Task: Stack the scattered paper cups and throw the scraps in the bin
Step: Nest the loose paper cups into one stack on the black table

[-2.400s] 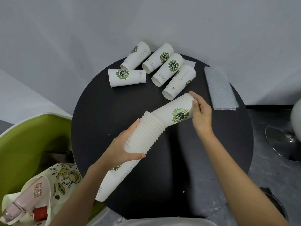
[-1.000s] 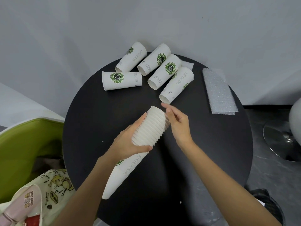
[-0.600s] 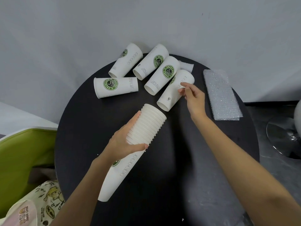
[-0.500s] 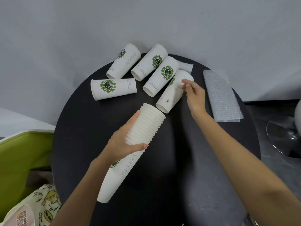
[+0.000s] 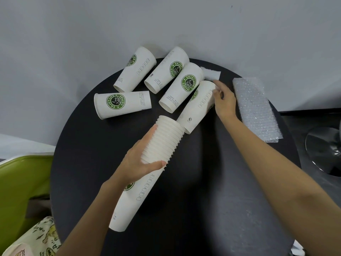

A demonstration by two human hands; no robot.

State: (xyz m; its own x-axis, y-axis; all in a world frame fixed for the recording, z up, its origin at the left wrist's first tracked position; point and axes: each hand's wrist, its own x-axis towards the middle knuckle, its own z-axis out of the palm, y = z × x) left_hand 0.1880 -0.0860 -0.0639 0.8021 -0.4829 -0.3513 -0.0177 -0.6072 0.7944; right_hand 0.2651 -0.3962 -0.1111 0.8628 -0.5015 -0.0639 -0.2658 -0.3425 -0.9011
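Paper cups are partly stacked in the head view: a nested stack (image 5: 158, 154) is gripped by the left hand (image 5: 142, 163), while the right hand (image 5: 224, 102) closes on the nearest loose cup (image 5: 199, 108). Four more cups lie unstacked, and scraps — bubble wrap (image 5: 256, 109), a white slip (image 5: 210, 73) — remain. The round black worktop (image 5: 203, 200) stands against a grey wall — a green bin (image 5: 20, 182) sits left.

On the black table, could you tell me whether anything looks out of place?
Yes: five loose cups lie on their sides near the far edge, unstacked, and a bubble wrap sheet and a small white scrap remain unbinned.
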